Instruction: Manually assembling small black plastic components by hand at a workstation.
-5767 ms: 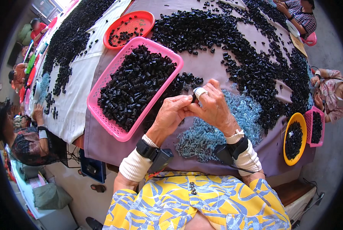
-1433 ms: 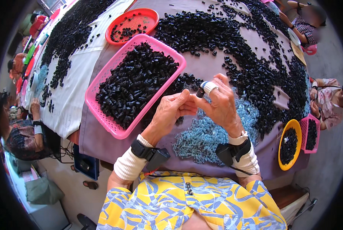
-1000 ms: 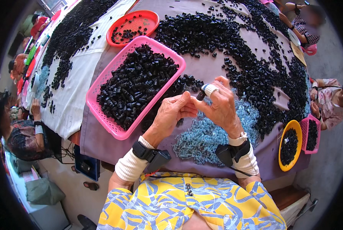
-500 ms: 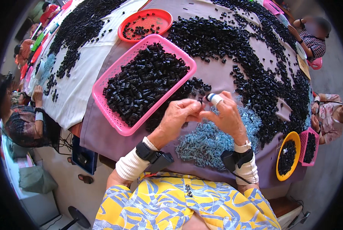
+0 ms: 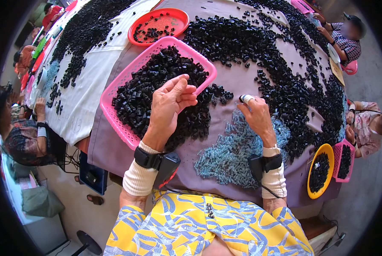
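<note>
The pink basket (image 5: 116,126) is of smooth plastic, the black parts (image 5: 142,87) inside are glossy. Right of it, bluish pieces (image 5: 225,155) are perhaps plastic; under it lies matt cloth (image 5: 238,79).

A slipper (image 5: 95,199) lies on the floor (image 5: 76,213) near a blue tray (image 5: 99,187), with a green bag (image 5: 41,201) at left.

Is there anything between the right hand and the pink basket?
Yes: loose black parts lie on the cloth between the right hand and the basket. The left hand also overlaps the basket's right rim in this view.
</note>
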